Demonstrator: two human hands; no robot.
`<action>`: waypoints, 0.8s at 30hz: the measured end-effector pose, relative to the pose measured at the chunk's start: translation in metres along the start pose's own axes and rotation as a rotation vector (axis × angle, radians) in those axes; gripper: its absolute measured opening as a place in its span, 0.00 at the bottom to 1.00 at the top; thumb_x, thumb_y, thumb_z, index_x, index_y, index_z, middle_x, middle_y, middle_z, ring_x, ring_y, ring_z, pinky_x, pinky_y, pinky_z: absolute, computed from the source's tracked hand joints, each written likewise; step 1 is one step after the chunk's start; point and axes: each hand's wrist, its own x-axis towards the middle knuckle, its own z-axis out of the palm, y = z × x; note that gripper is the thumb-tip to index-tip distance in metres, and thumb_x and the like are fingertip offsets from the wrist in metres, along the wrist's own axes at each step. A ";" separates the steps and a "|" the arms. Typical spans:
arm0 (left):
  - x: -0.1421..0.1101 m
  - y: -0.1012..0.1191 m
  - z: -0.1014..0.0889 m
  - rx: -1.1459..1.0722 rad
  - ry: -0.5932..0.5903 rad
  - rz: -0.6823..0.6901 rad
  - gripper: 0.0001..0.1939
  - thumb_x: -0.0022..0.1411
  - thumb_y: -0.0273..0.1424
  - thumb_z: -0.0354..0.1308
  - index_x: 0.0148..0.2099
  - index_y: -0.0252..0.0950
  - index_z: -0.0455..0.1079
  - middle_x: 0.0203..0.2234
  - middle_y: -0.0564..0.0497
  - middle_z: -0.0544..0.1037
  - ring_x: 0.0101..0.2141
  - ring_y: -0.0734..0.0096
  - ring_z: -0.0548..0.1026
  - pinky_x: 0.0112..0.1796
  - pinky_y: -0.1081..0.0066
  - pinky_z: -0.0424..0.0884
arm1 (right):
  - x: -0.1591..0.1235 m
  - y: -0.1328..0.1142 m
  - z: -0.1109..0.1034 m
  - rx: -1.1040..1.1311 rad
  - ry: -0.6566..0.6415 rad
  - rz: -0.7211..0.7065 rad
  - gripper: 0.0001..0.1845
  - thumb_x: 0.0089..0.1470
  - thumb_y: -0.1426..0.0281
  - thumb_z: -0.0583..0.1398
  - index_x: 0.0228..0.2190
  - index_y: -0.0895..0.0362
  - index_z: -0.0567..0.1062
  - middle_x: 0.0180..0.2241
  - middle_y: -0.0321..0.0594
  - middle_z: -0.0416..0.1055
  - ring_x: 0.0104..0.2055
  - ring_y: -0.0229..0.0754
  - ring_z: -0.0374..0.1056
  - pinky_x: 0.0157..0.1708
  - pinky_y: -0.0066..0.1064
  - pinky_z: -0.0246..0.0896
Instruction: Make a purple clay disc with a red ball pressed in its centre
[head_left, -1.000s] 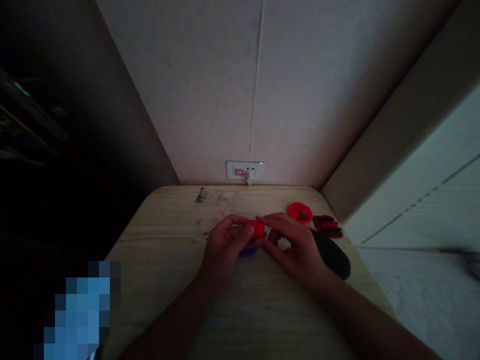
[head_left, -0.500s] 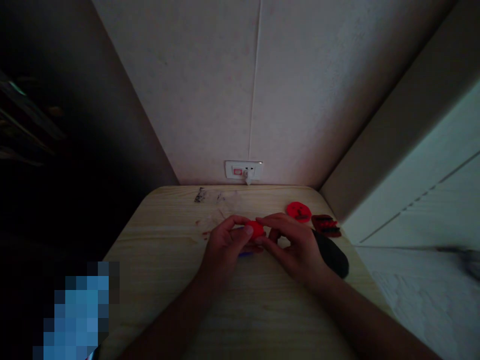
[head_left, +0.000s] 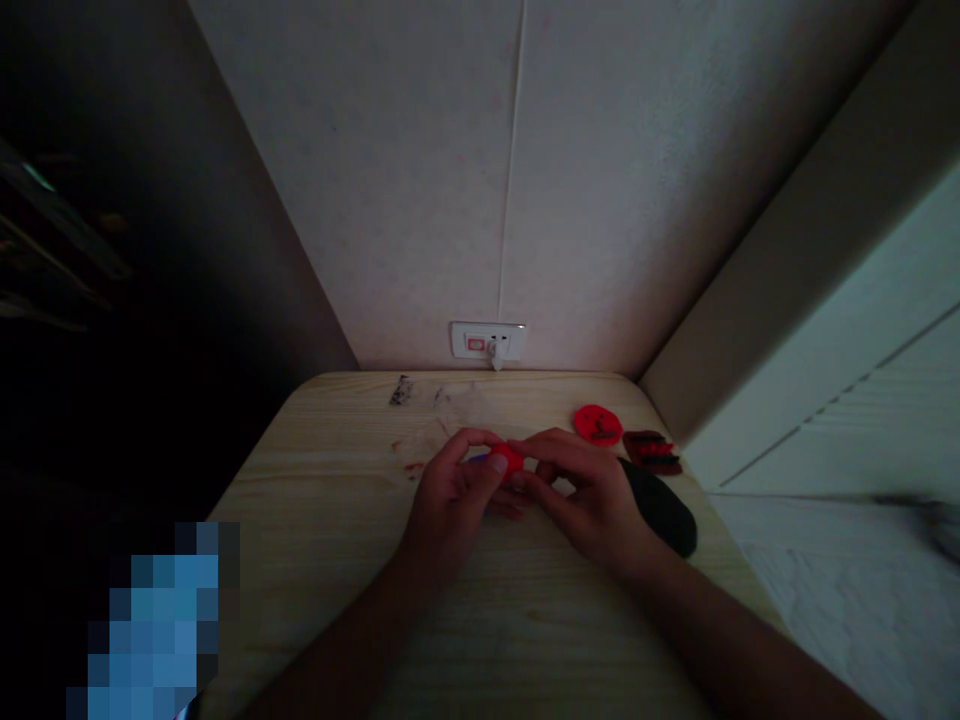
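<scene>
A small red lump of modelling clay (head_left: 508, 461) is held between my two hands above the wooden table. My left hand (head_left: 455, 490) grips it from the left, thumb pressed on its front. From the right, the thumb and index finger of my right hand (head_left: 589, 490) pinch its edge. Something blue shows partly behind the lump; its shape is hidden by the fingers. A flat dark green oval piece (head_left: 664, 508) lies beside my right hand, partly covered by it. Behind it are a red disc with dark face-like marks (head_left: 598, 425) and a brown piece with red and black strips (head_left: 652, 452).
Thin clear plastic wrappers (head_left: 424, 445) lie on the table (head_left: 322, 520) behind my left hand. A wall socket (head_left: 487, 341) with a plug in it sits just above the table's back edge. A pale cabinet (head_left: 825, 370) stands to the right.
The red lump and my fingers have shifted slightly left. The blue thing now shows behind the lump rather than below it.
</scene>
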 end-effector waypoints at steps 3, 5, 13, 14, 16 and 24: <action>0.001 -0.001 0.000 -0.002 -0.005 0.002 0.18 0.60 0.43 0.68 0.43 0.39 0.67 0.25 0.52 0.82 0.24 0.64 0.82 0.27 0.67 0.79 | 0.001 -0.002 -0.001 -0.006 -0.025 -0.012 0.18 0.62 0.74 0.65 0.52 0.50 0.80 0.39 0.41 0.76 0.29 0.35 0.68 0.28 0.28 0.67; 0.002 -0.002 -0.001 -0.008 -0.017 0.013 0.17 0.61 0.43 0.67 0.43 0.39 0.67 0.25 0.52 0.82 0.24 0.64 0.82 0.28 0.68 0.79 | 0.002 -0.003 -0.001 -0.019 -0.035 0.009 0.19 0.62 0.74 0.65 0.53 0.50 0.79 0.39 0.40 0.75 0.29 0.34 0.67 0.29 0.27 0.67; 0.002 -0.006 -0.002 -0.030 -0.032 0.021 0.16 0.64 0.43 0.65 0.44 0.38 0.67 0.28 0.51 0.82 0.30 0.65 0.82 0.35 0.69 0.77 | 0.000 -0.003 -0.001 0.006 -0.065 0.041 0.22 0.60 0.70 0.67 0.55 0.52 0.76 0.38 0.39 0.75 0.29 0.34 0.68 0.28 0.26 0.68; 0.001 -0.006 -0.002 -0.035 -0.028 0.006 0.16 0.64 0.43 0.65 0.45 0.38 0.67 0.29 0.51 0.82 0.31 0.65 0.82 0.36 0.69 0.77 | 0.000 -0.003 -0.001 0.005 -0.069 0.039 0.24 0.59 0.70 0.69 0.56 0.52 0.76 0.37 0.39 0.75 0.29 0.35 0.68 0.29 0.27 0.68; 0.000 -0.006 -0.003 -0.029 -0.026 -0.017 0.16 0.64 0.43 0.65 0.44 0.38 0.68 0.30 0.52 0.81 0.33 0.67 0.81 0.37 0.69 0.76 | 0.001 -0.003 -0.001 0.005 -0.095 0.051 0.25 0.58 0.69 0.70 0.56 0.52 0.76 0.37 0.39 0.75 0.30 0.35 0.68 0.31 0.27 0.69; 0.001 -0.007 -0.006 0.029 -0.051 -0.008 0.14 0.63 0.42 0.65 0.38 0.38 0.69 0.24 0.56 0.76 0.25 0.71 0.76 0.30 0.73 0.72 | 0.001 -0.007 -0.004 0.043 -0.173 0.106 0.20 0.59 0.69 0.69 0.53 0.52 0.77 0.40 0.41 0.75 0.30 0.35 0.68 0.31 0.28 0.68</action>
